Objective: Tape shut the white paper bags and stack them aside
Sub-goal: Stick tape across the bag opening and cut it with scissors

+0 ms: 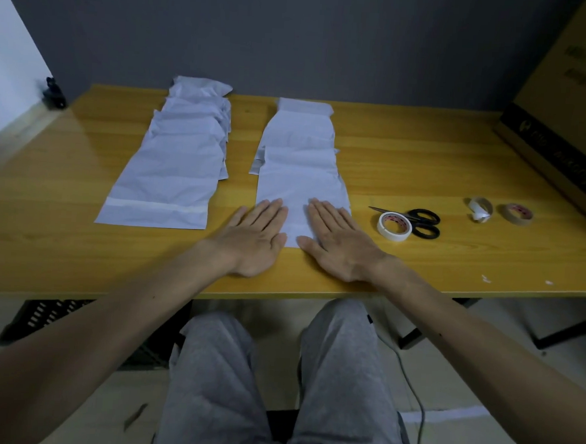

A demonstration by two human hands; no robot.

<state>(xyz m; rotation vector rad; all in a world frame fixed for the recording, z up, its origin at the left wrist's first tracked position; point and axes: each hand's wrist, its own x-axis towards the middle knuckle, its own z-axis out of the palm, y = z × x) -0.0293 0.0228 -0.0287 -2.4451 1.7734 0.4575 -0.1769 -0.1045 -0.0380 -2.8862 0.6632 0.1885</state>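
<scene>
A white paper bag (300, 191) lies flat near the table's (426, 154) front edge, its long axis running 6 to 12 o'clock, heading a row of overlapping bags. The left hand (254, 240) and right hand (338, 245) rest palm down on its near corners, fingers straight and close together, hiding much of that end. At 9 o'clock lies a second bag row (171, 166). At 3 o'clock a white tape roll (394, 226) touches black-handled scissors (422, 223); a cardboard box (565, 118) is cut off at 2 o'clock.
</scene>
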